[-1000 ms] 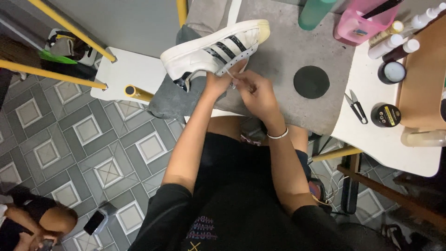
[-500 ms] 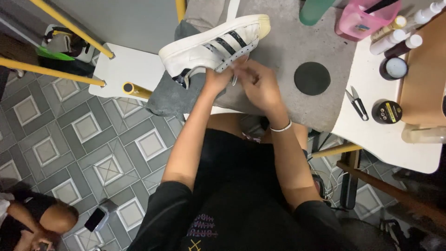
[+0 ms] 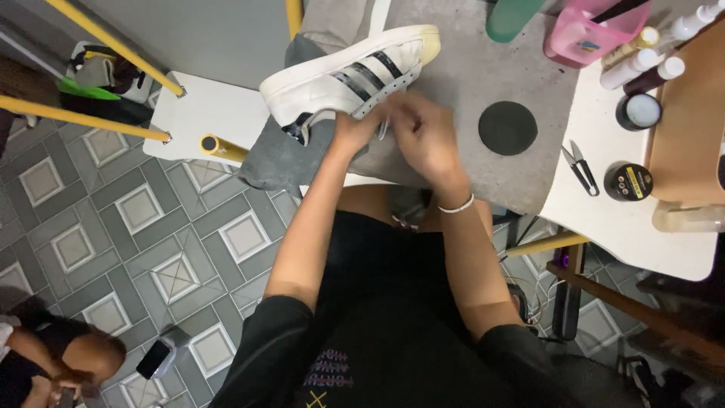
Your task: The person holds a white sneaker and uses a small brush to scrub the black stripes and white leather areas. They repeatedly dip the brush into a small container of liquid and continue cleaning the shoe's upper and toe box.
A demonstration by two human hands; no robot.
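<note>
A white sneaker [image 3: 340,75] with black stripes lies on its side on a grey cloth [image 3: 453,91] spread over the table. My left hand [image 3: 355,130] grips the sneaker at its lace area. My right hand [image 3: 423,136], with a white bracelet on the wrist, pinches a white shoelace [image 3: 384,127] beside the left hand. Both hands are close together at the shoe's opening. The fingertips are blurred.
A black round disc [image 3: 507,128] lies on the cloth. Small scissors [image 3: 580,166], round tins [image 3: 628,181], bottles [image 3: 642,68] and a pink container [image 3: 585,34] stand on the white table [image 3: 627,227] at right. Yellow poles [image 3: 83,119] cross at left. Another person [image 3: 53,363] sits on the tiled floor.
My hands have stayed at the laces, working the lace slightly. The view has shifted a little; the sneaker sits slightly higher in frame.
</note>
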